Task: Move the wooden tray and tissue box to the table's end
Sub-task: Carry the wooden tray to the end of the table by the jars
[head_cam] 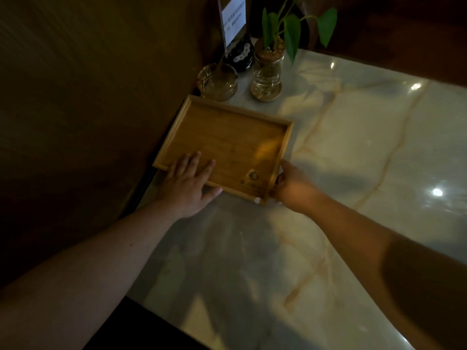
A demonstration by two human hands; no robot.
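An empty wooden tray (227, 140) lies flat on the marble table (366, 152), close to the dark wall on the left. My left hand (185, 184) rests over the tray's near left edge, fingers spread flat on its floor and thumb outside the rim. At the tray's near right corner my right hand (290, 186) grips the rim. No tissue box is in view.
Just beyond the tray stand a glass ashtray (217, 82), a glass vase with a green plant (267, 69) on a coaster, a small black jar (241, 54) and an upright sign card (233, 18). A dark wooden wall (88, 97) borders the table's left side.
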